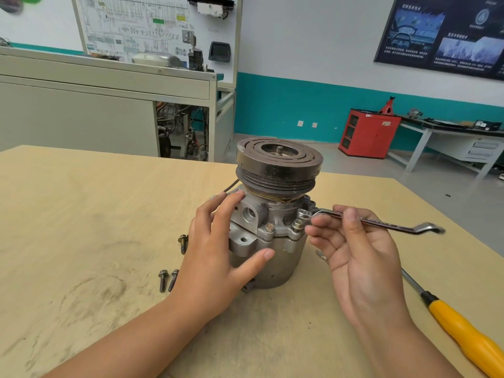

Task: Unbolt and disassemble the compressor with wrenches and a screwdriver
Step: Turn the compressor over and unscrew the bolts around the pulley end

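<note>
Pinching the wrench (381, 223) close to its inner end, the fingers (320, 223) of the right hand (360, 257) curl under the shaft with the thumb on top. That end reaches the flange of the compressor (275, 266); whether it sits on a bolt head cannot be told. The left hand (215, 241) lies spread against the housing, fingers straight along its upper block and thumb pressed lower on the body. The compressor stands upright on the table (81, 214), its pulley (278, 162) on top, with two seated bolts (269, 227) showing on the flange. Three loose bolts (162, 279) lie on the table just left of it. A yellow-handled screwdriver (461, 328) lies on the table at the right, beside the right forearm.
</note>
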The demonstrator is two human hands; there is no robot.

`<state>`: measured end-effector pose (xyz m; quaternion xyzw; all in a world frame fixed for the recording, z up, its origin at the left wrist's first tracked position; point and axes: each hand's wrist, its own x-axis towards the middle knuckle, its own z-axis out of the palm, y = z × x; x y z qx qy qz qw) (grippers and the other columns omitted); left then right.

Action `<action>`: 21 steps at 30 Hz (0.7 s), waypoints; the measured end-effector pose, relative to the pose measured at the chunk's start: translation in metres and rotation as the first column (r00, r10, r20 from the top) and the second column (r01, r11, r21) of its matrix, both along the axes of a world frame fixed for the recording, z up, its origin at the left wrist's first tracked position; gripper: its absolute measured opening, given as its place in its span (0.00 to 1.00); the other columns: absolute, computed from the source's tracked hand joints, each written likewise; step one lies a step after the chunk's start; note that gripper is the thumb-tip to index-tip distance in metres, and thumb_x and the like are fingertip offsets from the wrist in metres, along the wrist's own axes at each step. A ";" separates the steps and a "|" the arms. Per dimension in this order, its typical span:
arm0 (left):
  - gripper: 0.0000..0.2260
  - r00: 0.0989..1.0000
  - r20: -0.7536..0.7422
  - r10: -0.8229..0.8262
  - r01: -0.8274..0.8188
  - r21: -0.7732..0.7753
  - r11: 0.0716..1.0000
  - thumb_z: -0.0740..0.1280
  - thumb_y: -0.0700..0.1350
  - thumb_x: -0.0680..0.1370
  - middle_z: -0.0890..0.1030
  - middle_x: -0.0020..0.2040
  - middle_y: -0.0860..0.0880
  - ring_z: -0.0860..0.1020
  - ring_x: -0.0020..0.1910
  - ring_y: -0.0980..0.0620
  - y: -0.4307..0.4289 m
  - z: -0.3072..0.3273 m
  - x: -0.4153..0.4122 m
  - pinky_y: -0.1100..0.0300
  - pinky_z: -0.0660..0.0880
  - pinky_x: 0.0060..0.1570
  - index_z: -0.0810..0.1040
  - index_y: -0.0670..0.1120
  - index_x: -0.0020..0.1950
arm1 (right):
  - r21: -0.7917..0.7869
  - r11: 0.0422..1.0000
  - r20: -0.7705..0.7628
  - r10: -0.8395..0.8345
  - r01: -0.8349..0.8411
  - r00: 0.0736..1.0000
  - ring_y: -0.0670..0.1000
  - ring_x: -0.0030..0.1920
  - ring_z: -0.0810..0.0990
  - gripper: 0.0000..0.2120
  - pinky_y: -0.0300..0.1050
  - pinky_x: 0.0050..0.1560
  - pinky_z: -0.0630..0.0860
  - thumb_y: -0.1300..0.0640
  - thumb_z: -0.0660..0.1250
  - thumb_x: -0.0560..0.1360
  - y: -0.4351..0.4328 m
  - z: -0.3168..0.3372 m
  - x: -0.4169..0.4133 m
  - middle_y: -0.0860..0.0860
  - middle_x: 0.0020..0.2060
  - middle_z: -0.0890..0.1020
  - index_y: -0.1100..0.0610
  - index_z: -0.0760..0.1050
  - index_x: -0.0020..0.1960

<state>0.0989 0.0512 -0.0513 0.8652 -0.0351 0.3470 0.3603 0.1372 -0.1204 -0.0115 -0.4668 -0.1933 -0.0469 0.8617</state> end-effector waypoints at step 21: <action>0.33 1.000 0.006 -0.002 0.002 0.015 1.000 0.62 0.68 0.66 0.60 0.69 0.56 0.61 0.70 0.55 -0.001 0.002 -0.001 0.63 0.58 0.65 0.48 0.75 0.66 | -0.232 0.964 0.132 -0.098 0.127 0.986 0.52 0.28 0.80 0.09 0.39 0.32 0.76 0.61 0.54 0.81 0.001 -0.003 -0.001 0.56 0.28 0.81 0.61 0.69 0.44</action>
